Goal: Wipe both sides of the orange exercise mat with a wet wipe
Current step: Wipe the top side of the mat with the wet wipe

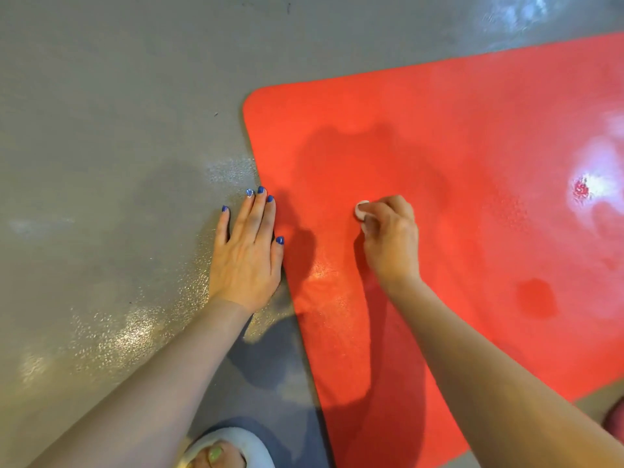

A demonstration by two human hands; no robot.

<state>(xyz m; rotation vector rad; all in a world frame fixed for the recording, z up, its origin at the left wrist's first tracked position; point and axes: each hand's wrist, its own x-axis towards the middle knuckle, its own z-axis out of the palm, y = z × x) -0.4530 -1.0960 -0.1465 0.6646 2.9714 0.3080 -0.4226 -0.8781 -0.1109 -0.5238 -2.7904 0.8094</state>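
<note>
The orange exercise mat [472,157] lies flat on the grey floor and fills the right half of the view, its rounded corner at the upper left. My right hand [390,239] rests on the mat near its left edge, fingers curled round a small wadded white wet wipe [362,210] that pokes out at the fingertips. My left hand [248,253] lies flat with straight fingers on the floor, right beside the mat's left edge, the thumb touching that edge.
The grey textured floor [101,146] spreads to the left and behind the mat, with shiny light patches. A foot in a white slipper [223,449] shows at the bottom edge. A pinkish object [616,418] sits at the lower right edge.
</note>
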